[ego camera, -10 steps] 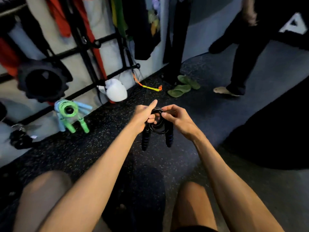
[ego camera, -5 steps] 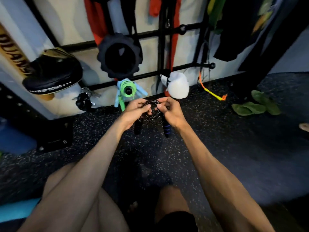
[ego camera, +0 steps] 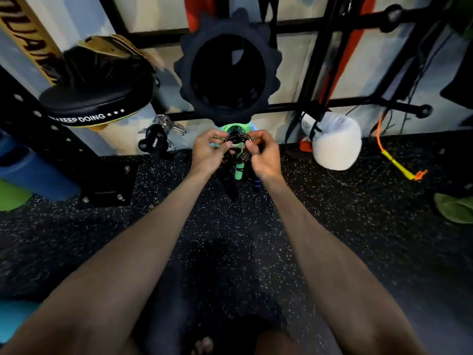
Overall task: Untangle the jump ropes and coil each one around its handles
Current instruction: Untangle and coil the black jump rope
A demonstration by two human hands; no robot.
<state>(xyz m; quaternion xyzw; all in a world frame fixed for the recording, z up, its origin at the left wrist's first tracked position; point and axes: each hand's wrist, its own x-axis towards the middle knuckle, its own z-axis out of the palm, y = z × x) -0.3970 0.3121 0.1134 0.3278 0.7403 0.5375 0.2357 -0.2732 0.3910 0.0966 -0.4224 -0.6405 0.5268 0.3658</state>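
The black jump rope [ego camera: 245, 155] is coiled in tight loops in front of me, above the speckled floor [ego camera: 332, 213], with its handles hanging down. My left hand [ego camera: 207, 156] and right hand [ego camera: 265, 158] pinch the coil from either side. A green rope [ego camera: 238, 173] lies just behind it.

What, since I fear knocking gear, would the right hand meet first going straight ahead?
Beyond the black rope coil it pinches, the right hand would likely meet the green jump rope lying behind first, though depth is unclear.
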